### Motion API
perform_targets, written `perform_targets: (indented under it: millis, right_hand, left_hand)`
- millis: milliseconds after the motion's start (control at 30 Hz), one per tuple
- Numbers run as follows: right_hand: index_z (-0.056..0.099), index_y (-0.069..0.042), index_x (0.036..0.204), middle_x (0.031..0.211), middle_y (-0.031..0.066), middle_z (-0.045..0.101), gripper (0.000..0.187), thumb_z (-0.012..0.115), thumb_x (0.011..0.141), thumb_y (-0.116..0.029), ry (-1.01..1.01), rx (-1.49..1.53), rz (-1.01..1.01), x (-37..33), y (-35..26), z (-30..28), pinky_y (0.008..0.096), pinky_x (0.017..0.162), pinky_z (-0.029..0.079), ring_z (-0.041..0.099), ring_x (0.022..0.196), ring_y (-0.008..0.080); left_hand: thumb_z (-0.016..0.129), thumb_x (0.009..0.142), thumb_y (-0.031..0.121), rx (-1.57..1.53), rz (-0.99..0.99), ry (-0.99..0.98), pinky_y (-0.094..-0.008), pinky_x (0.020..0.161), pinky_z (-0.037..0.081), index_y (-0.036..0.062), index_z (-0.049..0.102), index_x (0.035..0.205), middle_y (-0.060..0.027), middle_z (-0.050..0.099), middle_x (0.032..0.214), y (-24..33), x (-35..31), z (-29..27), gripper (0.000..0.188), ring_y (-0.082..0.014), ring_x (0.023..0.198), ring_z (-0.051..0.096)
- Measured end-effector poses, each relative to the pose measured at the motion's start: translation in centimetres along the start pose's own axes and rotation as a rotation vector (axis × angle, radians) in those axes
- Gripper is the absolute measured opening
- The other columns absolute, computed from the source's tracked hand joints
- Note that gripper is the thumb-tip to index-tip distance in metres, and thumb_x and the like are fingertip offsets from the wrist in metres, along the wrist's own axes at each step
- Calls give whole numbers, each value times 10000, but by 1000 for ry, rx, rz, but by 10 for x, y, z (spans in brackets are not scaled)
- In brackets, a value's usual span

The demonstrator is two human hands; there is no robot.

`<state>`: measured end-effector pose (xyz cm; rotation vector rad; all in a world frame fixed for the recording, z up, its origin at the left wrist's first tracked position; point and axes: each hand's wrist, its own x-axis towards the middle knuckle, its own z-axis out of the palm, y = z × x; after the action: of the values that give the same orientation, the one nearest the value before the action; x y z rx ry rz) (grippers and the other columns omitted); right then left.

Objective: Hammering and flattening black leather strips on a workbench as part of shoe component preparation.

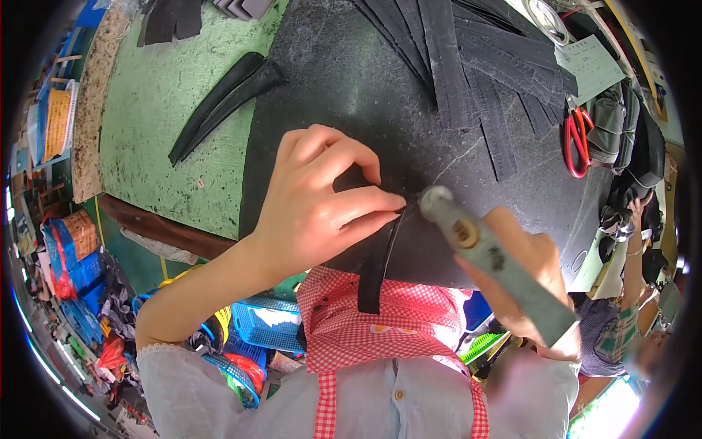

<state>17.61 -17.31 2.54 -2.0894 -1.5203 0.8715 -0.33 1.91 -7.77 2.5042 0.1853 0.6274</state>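
Note:
My left hand (pixel 314 190) pinches a narrow black strip (pixel 374 274) between thumb and forefinger near the table's front edge. The strip's lower end hangs over that edge, in front of the red checked apron. My right hand (pixel 540 256) is closed around a hammer, its handle hidden from this angle. The grey metal hammer head (pixel 501 256) slants across the hand. Its rounded face is just right of my left fingertips. I cannot tell whether the face touches the strip.
Black strips (pixel 497 80) are heaped at the back right, beside red-handled scissors (pixel 578 143) and a pale paper (pixel 591 66). Two curved black pieces (pixel 223 102) lie across the green board (pixel 146 132). Blue baskets (pixel 267 323) stand below the table; another person's arm (pixel 635 249) shows at far right.

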Motion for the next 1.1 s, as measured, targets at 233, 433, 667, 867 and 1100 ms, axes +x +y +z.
perform_targets:
  millis: [233,433,667,867,1100]
  right_hand:
    - [580,-21,1037,731,165,619,204,754,953,-85,-7,74,-2,8,6,11,432,528,486,668,623,427]
    - [546,-23,1045,742,177,612,183,697,951,-68,-47,-51,-75,7,4,18,467,535,519,689,643,398]
    - [541,-44,1072,751,183,638,123,619,1032,-130,-51,-95,-125,14,5,16,493,579,539,701,697,399]
    - [546,-28,1059,727,175,631,154,639,1013,-141,-93,3,-106,22,1,11,507,600,556,698,701,402]
    - [549,-17,1086,779,206,637,213,667,981,-160,-139,10,-67,19,4,19,515,627,546,695,735,413]
  left_hand:
    - [875,637,216,127,193,57,-428,856,436,250,820,927,46,673,962,0,-4,6,297,-229,940,584]
    - [894,631,208,47,59,33,-435,866,434,234,806,921,49,665,960,3,-1,-3,304,-240,952,582]
    - [890,668,206,196,112,49,-449,883,430,227,807,933,40,656,990,7,-14,-3,279,-252,982,577]
    - [878,688,197,148,32,58,-452,917,426,225,802,907,45,663,1017,11,-22,-5,233,-249,987,583]
    - [894,683,227,151,-58,63,-453,952,409,247,807,921,52,658,1042,18,-24,-4,255,-243,1020,571]
